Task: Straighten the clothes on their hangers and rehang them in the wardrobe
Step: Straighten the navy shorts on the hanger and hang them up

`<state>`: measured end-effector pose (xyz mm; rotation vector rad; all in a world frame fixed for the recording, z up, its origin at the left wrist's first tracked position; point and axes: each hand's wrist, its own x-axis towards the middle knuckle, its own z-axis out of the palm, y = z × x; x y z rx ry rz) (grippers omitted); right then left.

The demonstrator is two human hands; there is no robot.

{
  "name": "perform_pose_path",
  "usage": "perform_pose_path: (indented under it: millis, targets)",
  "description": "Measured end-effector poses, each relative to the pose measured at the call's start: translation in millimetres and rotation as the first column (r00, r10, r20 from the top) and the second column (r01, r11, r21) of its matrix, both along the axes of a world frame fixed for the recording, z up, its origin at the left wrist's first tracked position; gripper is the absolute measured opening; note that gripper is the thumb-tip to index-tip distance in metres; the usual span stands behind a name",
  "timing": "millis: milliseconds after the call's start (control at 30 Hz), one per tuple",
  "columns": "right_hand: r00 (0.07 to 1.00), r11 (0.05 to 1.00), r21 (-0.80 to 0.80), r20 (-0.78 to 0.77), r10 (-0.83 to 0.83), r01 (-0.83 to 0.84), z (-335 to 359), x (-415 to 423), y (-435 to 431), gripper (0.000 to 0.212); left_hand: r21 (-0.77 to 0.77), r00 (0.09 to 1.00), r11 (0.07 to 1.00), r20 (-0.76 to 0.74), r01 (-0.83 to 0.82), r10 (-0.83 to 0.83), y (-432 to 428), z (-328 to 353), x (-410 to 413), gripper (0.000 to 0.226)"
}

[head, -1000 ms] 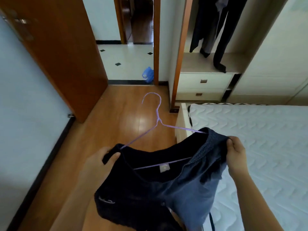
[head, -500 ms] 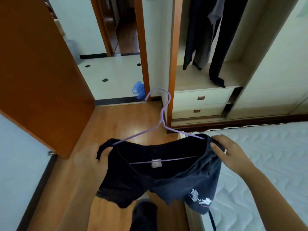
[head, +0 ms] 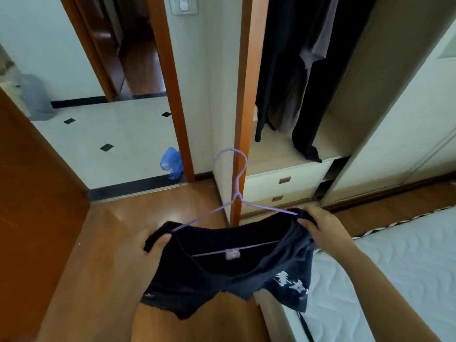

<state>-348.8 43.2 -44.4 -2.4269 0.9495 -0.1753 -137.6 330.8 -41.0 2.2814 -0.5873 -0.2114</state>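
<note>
The wardrobe bay [head: 330,119] ahead is open at the front. Dark clothes [head: 291,70] hang in its left and middle part, down to the shelf [head: 276,149] above the drawers [head: 266,186]. Low on their right is a narrow free strip before the pale sliding door [head: 399,107]. The orange frame post [head: 243,95] stands directly behind the hook of the hanger [head: 236,191] carrying the shorts [head: 222,275]. The bed [head: 407,267] blocks the right side.
</note>
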Motion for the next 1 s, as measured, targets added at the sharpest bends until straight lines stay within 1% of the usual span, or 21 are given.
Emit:
perform_pose_path:
  millis: [67, 167, 233, 267, 300, 367, 433, 500, 567, 633, 733, 800, 867, 933, 1000]
  targets:
    - [0.996, 0.996, 0.021, -0.005, -0.085, 0.085, -9.5, 3.6, -29.1, 0.018, -0.001, 0.993, 0.998, -0.094, 0.070, -0.070, -38.5, -5.9, 18.2, 0.016]
    - [0.983, 0.981, 0.068, -0.031, -0.182, 0.184, -23.5, -1.6, -75.3, 0.013, 0.024, 0.968, 0.982, -0.172, 0.189, -0.182, -105.5, -17.4, 41.2, 0.016]
    - [0.966, 0.961, 0.096, -0.009, -0.258, 0.258, -30.6, -5.3, -110.4, 0.034, 0.060, 0.945, 0.958, -0.192, 0.279, -0.263, -159.9, -19.7, 51.3, 0.021]
    - [0.952, 0.948, 0.102, 0.011, -0.305, 0.303, -33.5, -8.1, -128.2, 0.042, 0.071, 0.935, 0.948, -0.198, 0.312, -0.293, -187.4, -16.8, 52.8, 0.022]
    - [0.935, 0.931, 0.103, 0.021, -0.353, 0.349, -36.0, -12.5, -145.4, 0.045, 0.083, 0.926, 0.936, -0.201, 0.342, -0.321, -213.8, -13.0, 52.2, 0.023]
    - [0.892, 0.888, 0.114, 0.037, -0.451, 0.445, -35.9, -22.6, -174.7, 0.040, 0.090, 0.887, 0.893, -0.197, 0.441, -0.418, -264.2, -8.6, 54.0, 0.020]
    - [0.837, 0.829, 0.164, 0.031, -0.547, 0.535, -34.7, -34.9, -197.7, 0.025, 0.096, 0.843, 0.847, -0.199, 0.524, -0.499, -309.9, -6.4, 58.6, 0.014]
    - [0.786, 0.777, 0.188, 0.039, -0.617, 0.601, -35.7, -49.5, -217.4, 0.015, 0.114, 0.796, 0.793, -0.198, 0.598, -0.572, -353.6, -5.3, 60.2, 0.022]
    - [0.735, 0.724, 0.193, 0.018, -0.678, 0.662, -38.8, -64.8, -230.7, 0.015, 0.152, 0.733, 0.719, -0.202, 0.678, -0.649, -391.5, -6.9, 57.2, 0.029]
    - [0.679, 0.662, 0.202, -0.025, -0.734, 0.722, -45.6, -79.5, -234.7, 0.015, 0.173, 0.680, 0.657, -0.210, 0.733, -0.703, -423.4, -10.4, 51.9, 0.031]
    - [0.581, 0.553, 0.235, -0.067, -0.811, 0.799, -54.6, -99.7, -228.3, 0.010, 0.193, 0.618, 0.587, -0.201, 0.786, -0.760, -469.1, -21.1, 42.9, 0.033]
    - [0.518, 0.475, 0.280, -0.106, -0.849, 0.834, -61.1, -112.4, -219.0, 0.017, 0.218, 0.557, 0.520, -0.173, 0.826, -0.812, -499.9, -27.2, 32.8, 0.032]
    - [0.429, 0.361, 0.334, -0.155, -0.890, 0.871, -67.6, -122.6, -207.3, 0.025, 0.238, 0.485, 0.444, -0.153, 0.864, -0.861, -530.7, -32.4, 20.3, 0.028]
    - [0.329, 0.243, 0.364, -0.195, -0.924, 0.899, -72.4, -126.6, -198.5, 0.024, 0.261, 0.390, 0.344, -0.152, 0.902, -0.908, -563.8, -37.3, 7.4, 0.023]
    - [0.225, 0.131, 0.370, -0.223, -0.948, 0.920, -76.0, -124.2, -195.3, 0.024, 0.278, 0.294, 0.243, -0.159, 0.929, -0.942, -600.5, -41.8, -3.9, 0.024]
